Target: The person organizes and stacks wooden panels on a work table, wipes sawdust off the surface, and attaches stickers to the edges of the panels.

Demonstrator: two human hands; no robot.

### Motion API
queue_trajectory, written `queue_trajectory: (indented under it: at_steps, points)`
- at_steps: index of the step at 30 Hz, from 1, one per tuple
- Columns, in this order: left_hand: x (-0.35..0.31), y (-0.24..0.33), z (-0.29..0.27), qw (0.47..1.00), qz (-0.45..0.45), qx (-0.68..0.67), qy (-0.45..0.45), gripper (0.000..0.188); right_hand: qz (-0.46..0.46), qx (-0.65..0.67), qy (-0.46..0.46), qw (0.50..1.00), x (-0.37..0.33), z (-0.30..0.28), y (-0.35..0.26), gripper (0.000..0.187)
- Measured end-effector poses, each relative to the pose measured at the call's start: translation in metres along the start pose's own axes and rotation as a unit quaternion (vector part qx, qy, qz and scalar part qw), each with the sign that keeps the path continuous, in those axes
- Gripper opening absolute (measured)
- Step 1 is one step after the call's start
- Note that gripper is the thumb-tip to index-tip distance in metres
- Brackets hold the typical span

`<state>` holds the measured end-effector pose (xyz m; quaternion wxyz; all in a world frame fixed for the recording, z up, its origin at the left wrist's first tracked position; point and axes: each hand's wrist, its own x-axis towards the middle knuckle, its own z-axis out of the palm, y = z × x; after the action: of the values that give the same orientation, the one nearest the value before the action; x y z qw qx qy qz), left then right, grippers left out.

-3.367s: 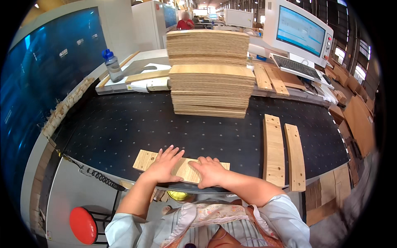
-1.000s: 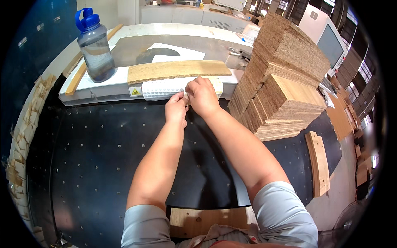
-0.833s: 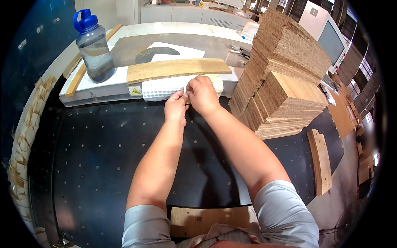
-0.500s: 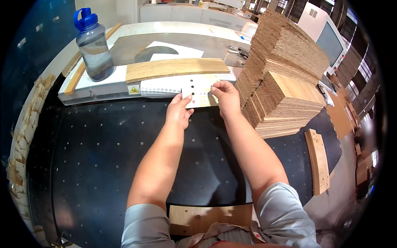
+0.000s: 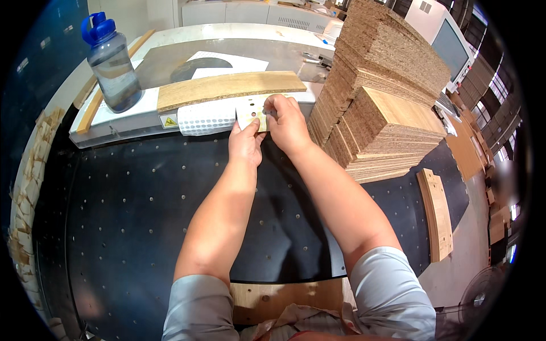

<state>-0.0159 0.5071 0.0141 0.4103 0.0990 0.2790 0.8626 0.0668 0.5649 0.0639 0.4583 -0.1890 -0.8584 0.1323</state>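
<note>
We have both hands at the far edge of the black perforated table (image 5: 142,227), meeting on a small pale sheet with punched holes (image 5: 250,111) that looks like a sticker backing. It lies at the front lip of the grey machine ledge (image 5: 114,122), just right of a white dotted sheet (image 5: 207,118) and just below a long curved wooden strip (image 5: 227,89).

Our left hand (image 5: 245,145) comes at the sheet from below, its fingers (image 5: 253,126) pinching the lower edge. Our right hand (image 5: 287,122) lies over the sheet's right side, its fingers (image 5: 272,108) closed at a spot on the surface; whether they hold anything small we cannot tell. The sheet's long axis runs left to right, across our forearms, and both hands touch it, so neither is nearer.

Counting: one holed sheet, one dotted sheet, one curved strip on the ledge, and one blue-capped water bottle (image 5: 111,68) standing well to the left. One tall pile of chipboard pieces (image 5: 381,96) stands just right of our right hand, in two stepped stacks. One more curved wooden piece (image 5: 437,213) lies at the table's right edge, and one wooden board (image 5: 284,295) lies at the near edge by our body.
</note>
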Motion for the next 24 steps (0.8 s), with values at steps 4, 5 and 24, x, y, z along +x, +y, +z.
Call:
queue_trajectory:
  at_steps: [4,5,24]
  points:
    - [0.002,0.002,0.004,1.0,-0.001,-0.003,-0.013,0.039,-0.002,0.005,-0.022,1.0,0.004,-0.003,0.001,0.026]
    - [0.003,0.002,0.003,1.0,-0.003,-0.004,-0.013,0.04,0.0,0.011,-0.028,1.0,0.005,-0.003,-0.001,0.025]
    - [0.012,-0.006,0.002,0.999,0.021,0.049,-0.002,0.042,0.088,0.003,-0.059,0.994,0.009,-0.003,-0.005,0.022]
